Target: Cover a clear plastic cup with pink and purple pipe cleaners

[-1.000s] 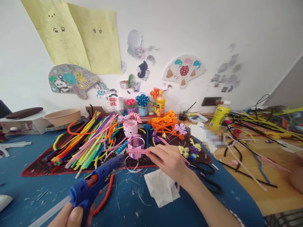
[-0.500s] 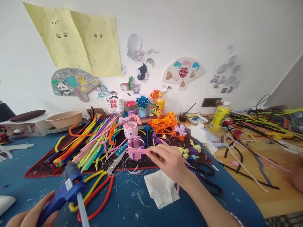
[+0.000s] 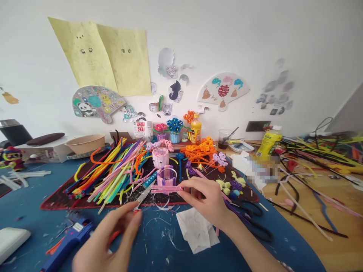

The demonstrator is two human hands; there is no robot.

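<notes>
In front of the round pink-and-purple fuzzy pot, the right hand pinched straight pink fuzzy stems, seemingly not yet attached. Left of the pot, the left hand hung, fingers apart; behind it, a pink googly-eyed fuzzy cup looked finished.

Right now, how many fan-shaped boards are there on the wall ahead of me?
2: a grey patterned fan at left, just under the yellow paper, and a white fan with a red character, farther right. Neither is hidden.
</notes>
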